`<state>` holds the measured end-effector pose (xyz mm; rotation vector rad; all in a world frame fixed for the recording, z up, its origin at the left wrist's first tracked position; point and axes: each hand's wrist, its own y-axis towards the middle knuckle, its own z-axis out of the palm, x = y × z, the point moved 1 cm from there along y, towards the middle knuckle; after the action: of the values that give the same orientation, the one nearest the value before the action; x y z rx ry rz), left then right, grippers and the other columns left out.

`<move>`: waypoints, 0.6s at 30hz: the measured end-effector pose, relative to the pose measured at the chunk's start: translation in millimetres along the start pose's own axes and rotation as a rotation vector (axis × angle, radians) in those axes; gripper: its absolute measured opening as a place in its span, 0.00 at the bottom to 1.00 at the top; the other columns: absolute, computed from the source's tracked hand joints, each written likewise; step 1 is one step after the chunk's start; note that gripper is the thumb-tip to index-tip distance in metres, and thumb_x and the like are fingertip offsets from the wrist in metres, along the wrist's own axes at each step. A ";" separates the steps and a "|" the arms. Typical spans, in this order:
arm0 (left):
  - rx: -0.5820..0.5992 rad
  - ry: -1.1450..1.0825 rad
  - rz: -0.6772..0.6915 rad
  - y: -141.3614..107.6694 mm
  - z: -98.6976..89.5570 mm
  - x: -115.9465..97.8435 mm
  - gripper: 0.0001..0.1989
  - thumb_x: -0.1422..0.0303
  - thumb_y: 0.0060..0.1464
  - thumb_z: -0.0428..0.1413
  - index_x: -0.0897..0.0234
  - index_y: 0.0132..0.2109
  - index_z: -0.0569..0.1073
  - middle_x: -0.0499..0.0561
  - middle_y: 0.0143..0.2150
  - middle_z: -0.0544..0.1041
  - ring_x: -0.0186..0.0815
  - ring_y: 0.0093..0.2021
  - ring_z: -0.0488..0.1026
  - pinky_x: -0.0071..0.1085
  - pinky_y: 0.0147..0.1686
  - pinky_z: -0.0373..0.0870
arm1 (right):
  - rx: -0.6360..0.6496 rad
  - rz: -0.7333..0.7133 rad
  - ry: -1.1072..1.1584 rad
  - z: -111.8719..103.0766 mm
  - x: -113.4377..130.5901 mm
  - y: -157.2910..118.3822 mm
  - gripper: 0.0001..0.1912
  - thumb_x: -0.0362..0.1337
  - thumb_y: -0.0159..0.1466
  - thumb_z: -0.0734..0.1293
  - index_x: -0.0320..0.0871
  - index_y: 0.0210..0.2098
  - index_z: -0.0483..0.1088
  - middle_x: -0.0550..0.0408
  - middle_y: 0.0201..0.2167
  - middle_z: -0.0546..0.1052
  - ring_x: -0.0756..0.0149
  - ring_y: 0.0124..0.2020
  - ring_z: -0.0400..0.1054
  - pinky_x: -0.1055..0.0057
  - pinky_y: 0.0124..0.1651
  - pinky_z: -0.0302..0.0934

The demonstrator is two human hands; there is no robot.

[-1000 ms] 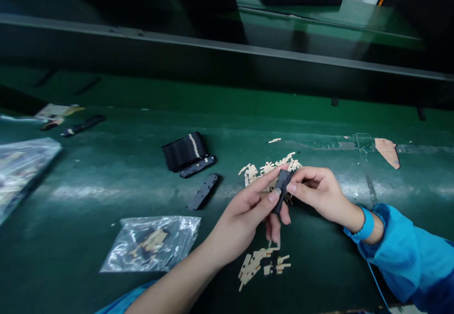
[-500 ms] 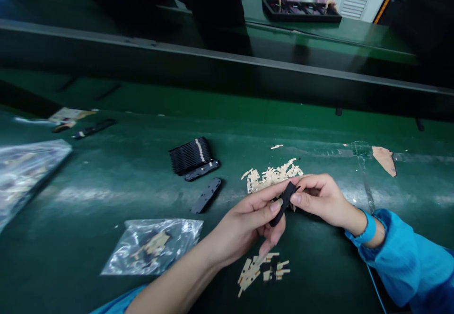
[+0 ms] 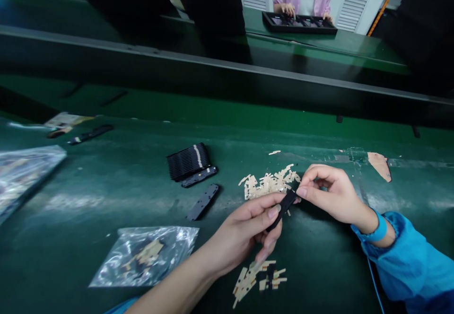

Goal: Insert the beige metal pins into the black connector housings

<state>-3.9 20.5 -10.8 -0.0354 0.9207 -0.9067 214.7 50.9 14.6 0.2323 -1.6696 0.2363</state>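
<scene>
My left hand (image 3: pixel 253 226) holds a small black elongated part (image 3: pixel 284 209) between thumb and fingers, its upper end tilted to the right. Just off that upper end, my right hand (image 3: pixel 328 193) has thumb and index finger pinched together; whatever is between them is too small to make out. Behind the hands lies a pile of small cream-coloured pieces (image 3: pixel 267 184). More cream pieces (image 3: pixel 246 281), some with dark and orange marks, lie below my left hand. To the left are a stack of black parts (image 3: pixel 188 161) and a single black part (image 3: pixel 203 202).
A clear bag of pieces (image 3: pixel 145 257) lies front left, a larger one (image 3: pixel 24 172) at the far left. A tan scrap (image 3: pixel 379 166) is on the right. Beyond the grey rail (image 3: pixel 227 63), a person in pink has hands at a black tray (image 3: pixel 300 22).
My right thumb and index finger have drawn slightly right, off the black part's upper end. The black part shows more of its length in my left hand. The view has shifted a little.
</scene>
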 end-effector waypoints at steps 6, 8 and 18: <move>0.061 0.041 -0.031 -0.5 0.4 -1.5 0.18 0.56 0.65 0.62 0.67 0.51 0.79 0.41 0.21 0.67 0.26 0.16 0.61 0.23 0.17 0.55 | -0.008 0.038 0.024 -3.3 0.7 1.3 0.13 0.44 0.62 0.77 0.43 0.31 0.76 0.57 0.28 0.73 0.69 0.27 0.62 0.72 0.27 0.57; 0.077 0.038 -0.032 -0.5 0.4 -1.1 0.18 0.55 0.64 0.63 0.67 0.51 0.78 0.41 0.20 0.66 0.26 0.16 0.61 0.23 0.17 0.55 | 0.000 0.009 0.026 -5.4 1.9 1.1 0.11 0.43 0.63 0.76 0.43 0.32 0.76 0.56 0.29 0.73 0.69 0.28 0.64 0.72 0.28 0.58; 0.094 0.024 -0.012 0.2 -4.9 2.8 0.19 0.54 0.64 0.64 0.65 0.50 0.77 0.41 0.22 0.68 0.25 0.17 0.63 0.20 0.19 0.59 | 0.101 -0.052 -0.103 1.8 14.1 -4.2 0.10 0.37 0.60 0.78 0.43 0.36 0.75 0.57 0.33 0.72 0.68 0.33 0.67 0.73 0.30 0.60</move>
<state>-6.4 20.4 -15.8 0.0508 0.9001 -0.9627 212.7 46.1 28.4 0.3682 -1.7529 0.2736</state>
